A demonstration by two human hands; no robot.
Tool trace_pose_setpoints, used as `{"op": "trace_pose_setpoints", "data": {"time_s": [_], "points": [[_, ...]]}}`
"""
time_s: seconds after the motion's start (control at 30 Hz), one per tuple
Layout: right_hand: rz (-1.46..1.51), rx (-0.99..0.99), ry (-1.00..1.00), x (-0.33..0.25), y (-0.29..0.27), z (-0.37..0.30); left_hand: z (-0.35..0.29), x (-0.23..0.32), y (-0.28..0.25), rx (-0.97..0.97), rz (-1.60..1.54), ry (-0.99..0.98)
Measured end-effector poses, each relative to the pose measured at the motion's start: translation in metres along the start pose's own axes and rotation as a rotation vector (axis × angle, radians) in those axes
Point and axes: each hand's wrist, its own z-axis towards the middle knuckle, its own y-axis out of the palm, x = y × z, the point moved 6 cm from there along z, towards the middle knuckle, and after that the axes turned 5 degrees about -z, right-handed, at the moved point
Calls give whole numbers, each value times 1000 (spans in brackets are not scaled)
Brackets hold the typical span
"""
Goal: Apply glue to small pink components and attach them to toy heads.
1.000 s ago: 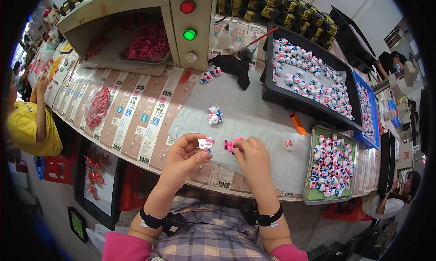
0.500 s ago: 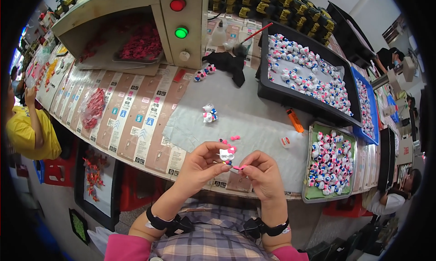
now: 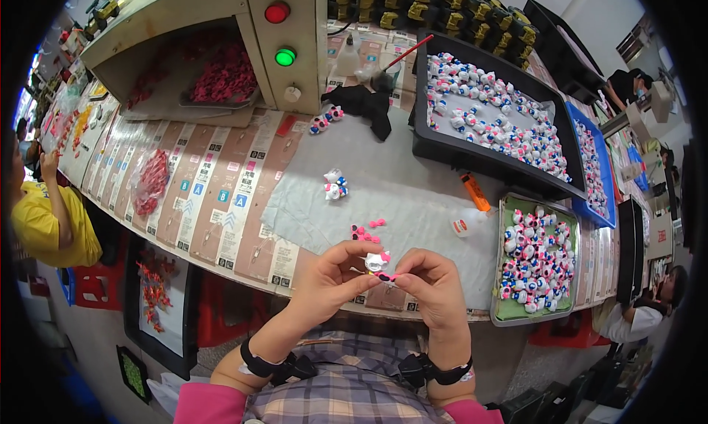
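Note:
Between my hands is a small white cat-like figurine (image 3: 377,261) with a pink bow on its head. My left hand (image 3: 335,278) is closed round its side, thumb and fingers pinching it. A pink piece with dark spots, resembling tiny sunglasses (image 3: 385,277), lies against the figurine's lower part. My right hand (image 3: 431,282) pinches the right end of that piece between thumb and fingertips. Just beyond my fingers, several loose pink pieces (image 3: 364,234) lie on the grey sheet (image 3: 413,195). Farther off on the sheet stand a few white figurines (image 3: 335,186) with blue and pink parts.
A black tray (image 3: 487,164) of figurines is at back right, with a green-lined metal tray (image 3: 501,254) nearer. An orange cutter (image 3: 476,192), small jar (image 3: 461,228) and black cloth (image 3: 369,110) lie around. Left are an open-fronted machine (image 3: 291,55) and a bag of red pieces (image 3: 152,182).
My right hand has brought the pink piece in against the figurine's lower part. My hands are slightly lower, and more loose pink pieces show beyond them. The whole view has shifted slightly.

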Motion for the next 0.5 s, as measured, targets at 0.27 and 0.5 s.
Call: {"op": "trace_pose_setpoints", "data": {"time_s": [0.27, 0.5], "points": [[-117, 94, 37, 1, -1, 1, -2, 3, 5, -16, 93, 31], [-313, 208, -102, -4, 3, -9, -3, 6, 5, 22, 181, 65]]}}
